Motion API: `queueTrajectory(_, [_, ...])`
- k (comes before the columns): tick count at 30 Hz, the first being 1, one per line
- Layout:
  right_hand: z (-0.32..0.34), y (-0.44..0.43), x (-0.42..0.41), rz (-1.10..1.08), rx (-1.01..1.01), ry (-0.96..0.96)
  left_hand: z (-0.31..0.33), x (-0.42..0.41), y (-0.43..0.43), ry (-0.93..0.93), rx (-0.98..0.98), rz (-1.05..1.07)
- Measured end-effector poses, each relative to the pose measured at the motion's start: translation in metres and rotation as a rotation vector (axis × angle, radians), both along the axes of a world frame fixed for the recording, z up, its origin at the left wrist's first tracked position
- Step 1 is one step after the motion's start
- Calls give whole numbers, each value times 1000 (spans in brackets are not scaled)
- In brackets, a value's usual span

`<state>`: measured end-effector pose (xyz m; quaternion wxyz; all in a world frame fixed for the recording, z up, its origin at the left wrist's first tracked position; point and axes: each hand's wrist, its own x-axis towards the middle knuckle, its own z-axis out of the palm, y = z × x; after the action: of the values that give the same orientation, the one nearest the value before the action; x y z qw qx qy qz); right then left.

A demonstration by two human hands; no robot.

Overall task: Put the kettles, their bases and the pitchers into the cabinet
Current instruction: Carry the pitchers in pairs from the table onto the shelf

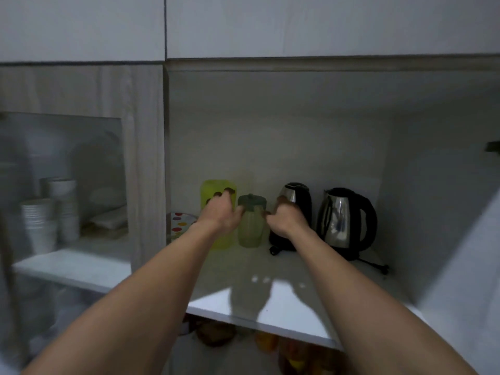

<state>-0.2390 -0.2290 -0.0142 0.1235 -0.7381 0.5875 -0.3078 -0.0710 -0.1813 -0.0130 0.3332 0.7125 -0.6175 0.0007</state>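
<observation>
- The left hand (220, 212) lies against the front of the tall yellow-green pitcher (217, 190), fingers spread over its face; whether they close around it cannot be told.
- The right hand (286, 219) rests on the left steel kettle (295, 196), fingers curled at its shoulder; a firm hold cannot be confirmed.
- Between the hands stands a smaller pitcher with a dark green lid (251, 223), touching neither for certain.
- A second steel kettle (347, 220) sits on its black base to the right, its cord (374, 263) trailing forward.
- All four stand at the back of the open cabinet shelf (284, 299).
- Judgement: the placing step looks near its end; next calls for letting go cleanly, without tipping the small pitcher.
</observation>
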Motion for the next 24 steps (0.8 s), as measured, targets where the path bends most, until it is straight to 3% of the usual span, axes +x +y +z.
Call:
queueTrajectory(11, [7, 164, 14, 3, -72, 126, 12, 27, 169, -164, -38, -96])
queueTrajectory(24, [14, 311, 122, 243, -111, 196, 0, 137, 372, -169, -26, 287])
